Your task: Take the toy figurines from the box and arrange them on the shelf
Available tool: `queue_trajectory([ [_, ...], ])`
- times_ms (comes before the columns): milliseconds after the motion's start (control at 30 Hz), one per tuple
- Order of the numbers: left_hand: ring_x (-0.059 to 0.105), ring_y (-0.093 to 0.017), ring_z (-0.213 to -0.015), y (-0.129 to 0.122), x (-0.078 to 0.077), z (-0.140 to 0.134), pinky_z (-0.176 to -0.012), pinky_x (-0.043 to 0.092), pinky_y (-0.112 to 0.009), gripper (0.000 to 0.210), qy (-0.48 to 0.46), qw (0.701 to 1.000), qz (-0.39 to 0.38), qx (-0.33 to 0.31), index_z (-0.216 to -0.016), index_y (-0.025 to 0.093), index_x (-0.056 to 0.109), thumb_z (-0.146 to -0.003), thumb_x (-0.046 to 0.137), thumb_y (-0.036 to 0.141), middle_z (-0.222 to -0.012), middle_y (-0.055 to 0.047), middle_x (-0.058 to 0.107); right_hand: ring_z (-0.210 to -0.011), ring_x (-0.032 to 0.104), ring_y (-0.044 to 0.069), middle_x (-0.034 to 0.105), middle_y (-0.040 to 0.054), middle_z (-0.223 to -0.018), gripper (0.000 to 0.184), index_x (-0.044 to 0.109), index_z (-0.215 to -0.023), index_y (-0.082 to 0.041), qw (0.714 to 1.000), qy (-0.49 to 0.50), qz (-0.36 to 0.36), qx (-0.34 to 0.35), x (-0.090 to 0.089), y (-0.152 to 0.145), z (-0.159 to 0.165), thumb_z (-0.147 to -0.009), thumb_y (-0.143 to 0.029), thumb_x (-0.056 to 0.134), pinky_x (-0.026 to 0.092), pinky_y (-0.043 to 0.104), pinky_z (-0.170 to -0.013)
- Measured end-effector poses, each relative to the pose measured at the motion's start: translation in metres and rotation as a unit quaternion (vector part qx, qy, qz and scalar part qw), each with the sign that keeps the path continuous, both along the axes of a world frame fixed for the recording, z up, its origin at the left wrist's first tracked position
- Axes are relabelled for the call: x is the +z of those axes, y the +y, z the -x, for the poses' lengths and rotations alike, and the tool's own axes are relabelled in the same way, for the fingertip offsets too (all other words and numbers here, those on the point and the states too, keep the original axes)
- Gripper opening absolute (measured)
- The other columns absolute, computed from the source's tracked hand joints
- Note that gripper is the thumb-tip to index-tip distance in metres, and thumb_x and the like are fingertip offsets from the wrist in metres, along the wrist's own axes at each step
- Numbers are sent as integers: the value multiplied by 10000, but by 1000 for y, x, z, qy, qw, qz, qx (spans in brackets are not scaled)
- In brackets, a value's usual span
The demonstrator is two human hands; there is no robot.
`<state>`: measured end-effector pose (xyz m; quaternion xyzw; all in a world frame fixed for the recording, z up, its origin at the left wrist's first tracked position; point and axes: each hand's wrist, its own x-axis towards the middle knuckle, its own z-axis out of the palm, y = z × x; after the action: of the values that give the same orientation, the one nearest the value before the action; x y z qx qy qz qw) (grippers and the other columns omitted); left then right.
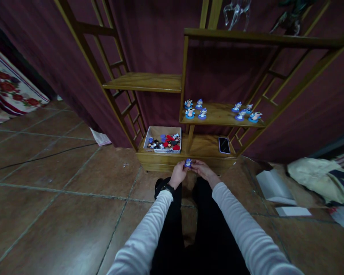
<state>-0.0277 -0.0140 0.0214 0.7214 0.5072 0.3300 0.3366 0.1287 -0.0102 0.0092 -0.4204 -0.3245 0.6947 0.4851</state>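
Note:
Between my two hands is a small purple figurine [188, 163] on a round base, held in front of the shelf's low front edge. My left hand [178, 173], with a dark watch at the wrist, pinches it from the left. From the other side the fingers of my right hand [203, 170] close on it too. Behind them, a white box [162, 150] of jumbled red, black and purple figurine pieces sits on the bottom shelf. Similar figurines stand in two groups on the shelf above: blue and purple ones [202, 113] at left, more [240, 115] at right.
A phone [224, 145] lies on the bottom shelf [203, 146] at right. An upper left shelf board [149, 81] juts out above the box. On the tiled floor at right are a white carton [275, 187] and a pale cloth bag [318, 179]. A cable [43, 157] crosses the floor at left.

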Motion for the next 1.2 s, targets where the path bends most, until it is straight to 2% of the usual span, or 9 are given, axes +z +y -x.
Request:
queue_trajectory([
  [67, 594, -171, -813, 4, -5, -4, -740, 472, -293, 284, -113, 990, 81, 17, -1036, 159, 605, -758, 550, 147, -879, -59, 640, -815, 651, 160, 690, 40, -890, 254, 638, -840, -174, 1000, 1, 4, -4, -1, 1, 0, -606, -172, 739, 495, 336, -842],
  [200, 582, -120, -638, 8, -12, -8, -596, 462, -225, 150, -311, 926, 211, 37, -875, 126, 632, -746, 578, 181, -722, -33, 630, -785, 662, 163, 694, 42, -863, 236, 637, -850, -171, 1000, 0, 4, -5, -1, 1, 0, -634, -194, 728, 507, 338, -829],
  [300, 570, -95, -595, 10, -13, -8, -553, 439, -195, 146, -376, 886, 263, 68, -825, 118, 641, -729, 621, 226, -714, -35, 634, -803, 663, 172, 695, 41, -865, 236, 633, -845, -175, 1000, 1, 1, 3, 1, 1, 1, -632, -202, 730, 514, 351, -828],
  [400, 564, -83, -571, 12, -13, -7, -533, 427, -186, 160, -400, 867, 287, 79, -818, 108, 647, -711, 650, 226, -709, -42, 638, -790, 662, 166, 694, 33, -856, 239, 631, -835, -181, 1000, -3, 0, -3, 1, 1, 0, -623, -213, 736, 519, 350, -817],
  [600, 566, -72, -570, 13, -13, -7, -533, 423, -174, 155, -427, 849, 302, 70, -815, 105, 657, -679, 675, 177, -707, -47, 643, -772, 658, 155, 691, 21, -831, 233, 635, -810, -186, 1000, -7, -7, -9, 2, 0, 1, -609, -231, 742, 512, 329, -807],
  [833, 558, -66, -556, 12, -10, -5, -515, 409, -171, 225, -423, 847, 311, 84, -849, 120, 668, -632, 700, 171, -717, -42, 657, -723, 652, 154, 671, -3, -755, 248, 612, -770, -188, 999, -21, -10, -23, 7, -4, 4, -564, -211, 749, 517, 333, -781],
  [1200, 553, -68, -542, 14, -17, -5, -502, 411, -169, 269, -417, 864, 272, 81, -843, 117, 641, -589, 718, 163, -679, -33, 643, -748, 629, 146, 649, -4, -798, 248, 626, -766, -191, 999, -31, -22, -32, 5, -4, 4, -548, -210, 743, 518, 305, -736],
])
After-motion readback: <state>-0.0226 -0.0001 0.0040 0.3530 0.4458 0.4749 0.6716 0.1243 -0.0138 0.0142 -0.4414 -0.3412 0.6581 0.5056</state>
